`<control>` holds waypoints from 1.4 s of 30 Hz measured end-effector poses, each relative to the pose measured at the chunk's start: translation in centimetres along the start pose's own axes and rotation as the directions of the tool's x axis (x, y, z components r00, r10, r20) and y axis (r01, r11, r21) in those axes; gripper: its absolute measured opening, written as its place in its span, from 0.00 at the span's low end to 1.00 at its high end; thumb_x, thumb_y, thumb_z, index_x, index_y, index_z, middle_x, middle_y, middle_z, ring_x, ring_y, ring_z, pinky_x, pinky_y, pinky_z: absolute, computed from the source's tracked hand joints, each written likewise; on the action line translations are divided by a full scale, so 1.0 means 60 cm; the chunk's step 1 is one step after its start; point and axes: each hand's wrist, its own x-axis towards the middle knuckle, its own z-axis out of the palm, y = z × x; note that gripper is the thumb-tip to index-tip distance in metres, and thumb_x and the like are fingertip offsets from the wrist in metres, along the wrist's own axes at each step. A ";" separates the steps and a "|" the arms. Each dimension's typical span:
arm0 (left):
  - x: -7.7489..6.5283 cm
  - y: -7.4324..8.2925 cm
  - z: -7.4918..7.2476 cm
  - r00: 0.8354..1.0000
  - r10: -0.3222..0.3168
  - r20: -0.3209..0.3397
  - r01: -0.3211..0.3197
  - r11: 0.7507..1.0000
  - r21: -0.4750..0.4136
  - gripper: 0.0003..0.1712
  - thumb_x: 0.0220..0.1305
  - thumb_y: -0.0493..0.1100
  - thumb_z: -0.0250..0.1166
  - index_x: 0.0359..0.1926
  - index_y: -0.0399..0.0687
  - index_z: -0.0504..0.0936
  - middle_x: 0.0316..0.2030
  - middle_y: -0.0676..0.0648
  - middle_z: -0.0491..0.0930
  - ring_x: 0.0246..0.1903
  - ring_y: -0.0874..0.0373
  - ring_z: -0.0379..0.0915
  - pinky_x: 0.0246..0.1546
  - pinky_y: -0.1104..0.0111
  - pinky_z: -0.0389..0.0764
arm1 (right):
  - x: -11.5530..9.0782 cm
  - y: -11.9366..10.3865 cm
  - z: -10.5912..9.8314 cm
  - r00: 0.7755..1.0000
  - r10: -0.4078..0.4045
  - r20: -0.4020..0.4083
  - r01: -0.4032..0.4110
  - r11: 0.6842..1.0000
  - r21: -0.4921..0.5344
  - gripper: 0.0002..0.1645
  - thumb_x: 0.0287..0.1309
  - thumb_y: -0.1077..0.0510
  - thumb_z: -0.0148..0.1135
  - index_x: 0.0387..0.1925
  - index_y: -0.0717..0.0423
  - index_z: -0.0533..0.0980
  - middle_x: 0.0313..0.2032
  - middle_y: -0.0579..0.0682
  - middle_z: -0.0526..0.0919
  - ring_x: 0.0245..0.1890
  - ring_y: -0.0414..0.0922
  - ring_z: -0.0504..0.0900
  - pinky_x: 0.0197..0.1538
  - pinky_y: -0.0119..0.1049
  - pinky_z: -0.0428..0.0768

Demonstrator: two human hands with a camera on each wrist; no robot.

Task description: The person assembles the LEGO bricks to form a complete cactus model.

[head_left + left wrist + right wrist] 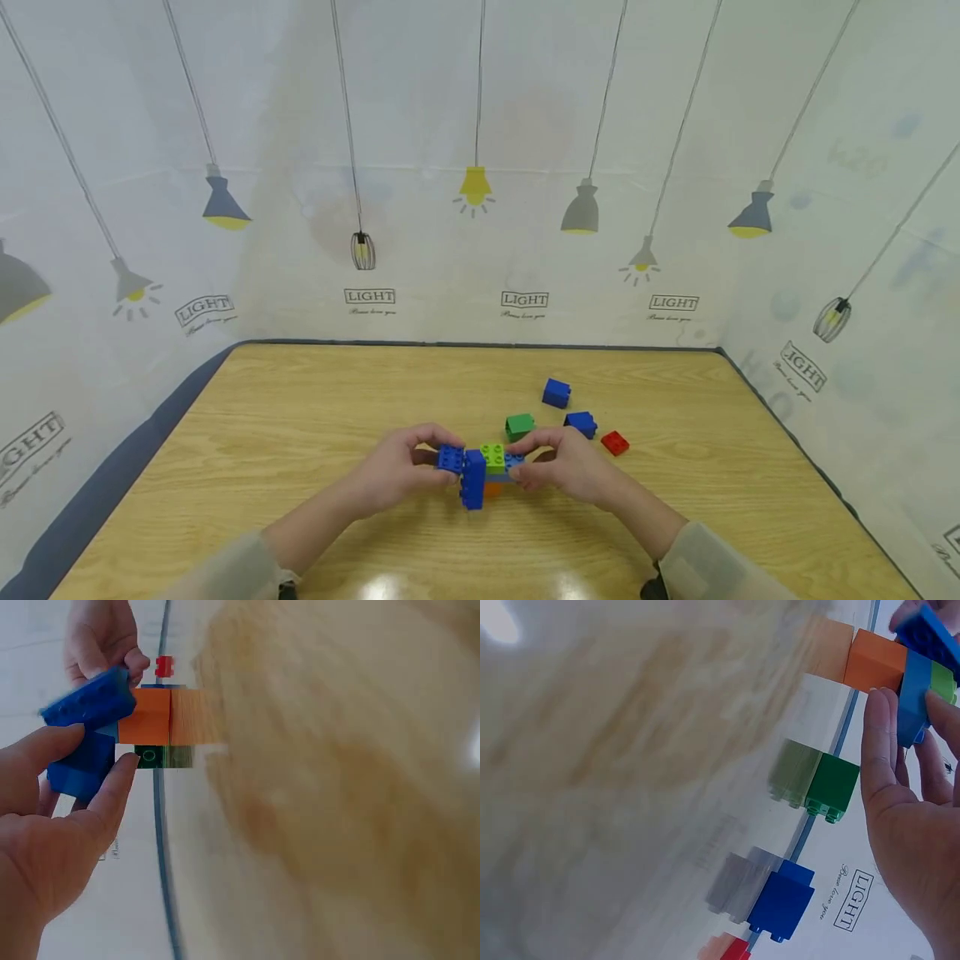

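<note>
My left hand [390,473] pinches a dark blue brick [450,458] between thumb and fingers. Right beside that brick, a longer dark blue brick [473,480] stands on edge at the left end of a small assembly. The assembly has a lime green brick [492,457] on top of a lighter blue brick [913,701], with an orange brick [147,716] underneath on the tabletop. At its right end my right hand [573,468] holds the lighter blue brick between thumb and fingers. In the left wrist view the long dark blue brick is tilted over the pinched one.
Behind the hands, a green brick [519,427], two dark blue bricks, one nearer [581,424] and one farther [557,393], and a flat red brick [615,442] lie on the wooden table [300,392]. A lamp-printed sheet [420,125] rises beyond the table's back edge.
</note>
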 end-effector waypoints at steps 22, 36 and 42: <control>0.015 -0.017 -0.037 0.993 -0.012 -0.121 0.050 0.949 0.312 0.22 0.69 0.42 0.78 0.61 0.50 0.84 0.54 0.49 0.87 0.58 0.51 0.82 0.58 0.52 0.85 | 0.000 -0.014 0.014 1.000 -0.013 0.026 0.015 0.998 -0.063 0.20 0.72 0.55 0.74 0.60 0.57 0.86 0.57 0.56 0.86 0.41 0.47 0.90 0.49 0.48 0.93; 0.029 -0.040 -0.083 0.979 -0.083 -0.184 0.144 0.928 0.343 0.22 0.67 0.37 0.79 0.60 0.46 0.85 0.53 0.46 0.85 0.53 0.52 0.80 0.54 0.57 0.83 | 0.002 -0.016 0.014 1.000 -0.002 0.026 0.003 0.998 -0.065 0.18 0.70 0.56 0.75 0.58 0.56 0.87 0.56 0.56 0.85 0.42 0.46 0.90 0.49 0.45 0.93; 0.032 -0.044 -0.086 0.974 -0.098 -0.205 0.168 0.918 0.359 0.22 0.66 0.37 0.79 0.59 0.49 0.85 0.54 0.47 0.86 0.55 0.52 0.81 0.57 0.55 0.83 | 0.001 -0.016 0.013 1.000 0.002 0.024 0.000 0.998 -0.063 0.19 0.70 0.56 0.75 0.59 0.57 0.86 0.56 0.56 0.85 0.42 0.45 0.90 0.49 0.45 0.93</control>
